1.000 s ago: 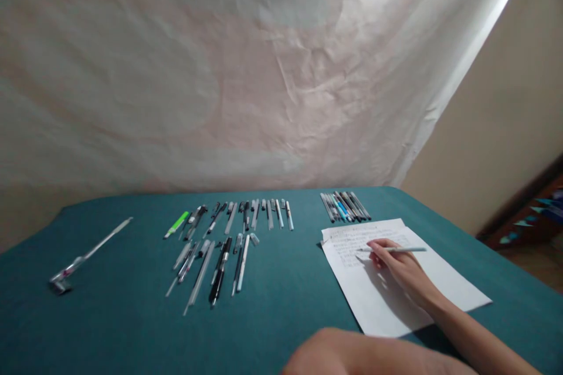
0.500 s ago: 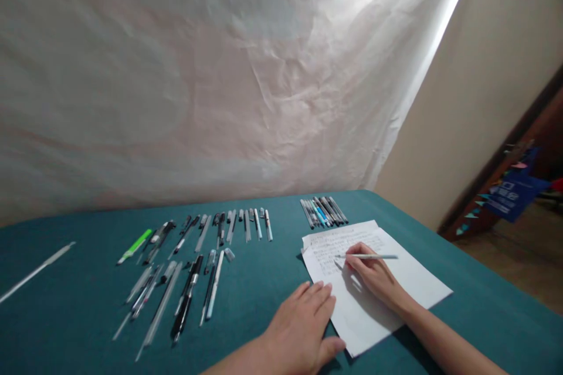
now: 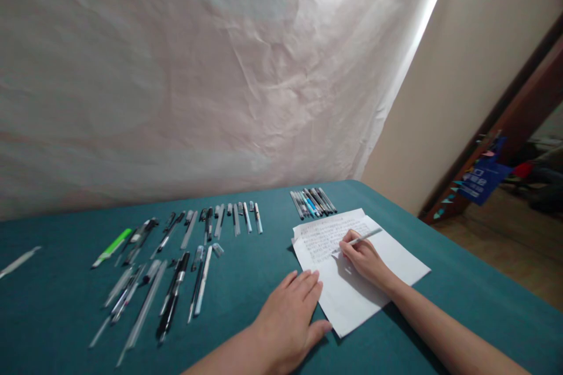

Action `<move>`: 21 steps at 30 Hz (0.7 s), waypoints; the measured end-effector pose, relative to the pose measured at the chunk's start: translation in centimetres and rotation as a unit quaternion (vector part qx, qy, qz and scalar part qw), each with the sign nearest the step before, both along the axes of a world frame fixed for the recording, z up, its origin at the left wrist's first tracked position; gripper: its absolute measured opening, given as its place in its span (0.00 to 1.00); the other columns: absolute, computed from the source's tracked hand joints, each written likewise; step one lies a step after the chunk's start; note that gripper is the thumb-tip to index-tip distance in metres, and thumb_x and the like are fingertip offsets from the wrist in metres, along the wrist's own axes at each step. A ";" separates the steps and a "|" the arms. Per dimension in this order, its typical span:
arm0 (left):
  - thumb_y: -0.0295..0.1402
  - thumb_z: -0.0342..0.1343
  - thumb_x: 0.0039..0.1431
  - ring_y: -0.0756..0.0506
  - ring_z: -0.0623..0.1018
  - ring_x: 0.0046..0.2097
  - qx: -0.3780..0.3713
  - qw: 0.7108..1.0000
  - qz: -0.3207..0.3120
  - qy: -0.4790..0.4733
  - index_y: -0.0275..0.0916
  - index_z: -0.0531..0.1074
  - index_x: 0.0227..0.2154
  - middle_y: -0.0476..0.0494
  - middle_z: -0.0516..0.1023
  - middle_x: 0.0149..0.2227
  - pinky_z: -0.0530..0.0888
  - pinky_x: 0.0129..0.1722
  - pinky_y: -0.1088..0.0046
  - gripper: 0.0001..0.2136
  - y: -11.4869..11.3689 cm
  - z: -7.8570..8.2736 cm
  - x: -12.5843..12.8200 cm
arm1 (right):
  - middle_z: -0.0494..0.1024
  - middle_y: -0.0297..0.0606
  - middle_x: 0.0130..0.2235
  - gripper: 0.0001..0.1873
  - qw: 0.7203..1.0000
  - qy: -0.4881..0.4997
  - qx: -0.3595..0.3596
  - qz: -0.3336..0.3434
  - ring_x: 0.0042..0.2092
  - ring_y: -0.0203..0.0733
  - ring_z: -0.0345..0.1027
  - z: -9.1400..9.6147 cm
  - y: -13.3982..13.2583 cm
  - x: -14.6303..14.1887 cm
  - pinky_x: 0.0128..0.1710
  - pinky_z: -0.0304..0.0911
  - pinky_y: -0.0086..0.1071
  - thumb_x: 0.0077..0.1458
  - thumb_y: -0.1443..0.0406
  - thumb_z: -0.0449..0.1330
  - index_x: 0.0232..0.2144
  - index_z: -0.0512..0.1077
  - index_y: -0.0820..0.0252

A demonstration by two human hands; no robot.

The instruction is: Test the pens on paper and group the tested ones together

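Observation:
My right hand (image 3: pixel 361 255) is closed around a slim pale pen (image 3: pixel 367 235), its tip at the handwriting on a white sheet of paper (image 3: pixel 352 304). Lines of dark writing cover the upper left part of the sheet, and the edge of another sheet shows beneath it at the top left. My left hand (image 3: pixel 292 316) lies flat, palm down, with its fingers apart. It rests on the cloth at the paper's left edge, fingertips and thumb close to that edge, and holds nothing.
Pens taken into parts, with caps and tubes, lie in two rows at left, among them a green pen (image 3: pixel 112 247) and a thick black pen (image 3: pixel 172 304). A row of several pens (image 3: pixel 313 203) lies behind the paper. A pale stick (image 3: pixel 20 261) is at far left on the green tablecloth (image 3: pixel 246 263).
The view has turned slightly right, so everything sits further left. The pen in my right hand now slants, its back end raised. My left hand stays flat beside the paper.

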State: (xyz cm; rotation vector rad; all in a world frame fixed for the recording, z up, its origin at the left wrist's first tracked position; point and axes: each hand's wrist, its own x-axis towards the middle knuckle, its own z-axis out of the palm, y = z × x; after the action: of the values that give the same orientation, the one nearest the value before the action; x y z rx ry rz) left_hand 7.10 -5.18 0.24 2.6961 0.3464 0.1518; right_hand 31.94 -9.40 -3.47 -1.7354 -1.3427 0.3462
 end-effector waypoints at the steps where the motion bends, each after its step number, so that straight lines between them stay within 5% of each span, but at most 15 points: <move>1: 0.47 0.38 0.60 0.43 0.51 0.61 -0.001 1.000 0.000 0.000 0.39 0.52 0.58 0.42 0.51 0.61 0.48 0.59 0.62 0.26 0.0 0.1 0.0 | 0.65 0.28 0.18 0.10 1.000 0.000 0.001 -0.001 0.22 0.33 0.58 0.0 0.0 0.0 0.24 0.54 0.28 0.52 0.63 0.50 0.20 0.59 0.58; 21: 0.47 0.36 0.61 0.43 0.51 0.61 0.001 1.000 -0.004 -0.009 0.39 0.52 0.58 0.42 0.51 0.61 0.48 0.59 0.62 0.26 0.0 -0.3 -0.1 | 0.65 0.29 0.19 0.11 1.000 -0.002 0.002 -0.002 0.22 0.34 0.59 0.0 -0.1 0.0 0.25 0.55 0.28 0.52 0.62 0.50 0.21 0.60 0.58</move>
State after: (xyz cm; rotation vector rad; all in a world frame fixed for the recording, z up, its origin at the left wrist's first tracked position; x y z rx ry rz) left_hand 6.96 -5.15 -0.02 2.6959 0.3311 0.1755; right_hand 31.98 -9.53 -3.44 -1.7356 -1.3417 0.3365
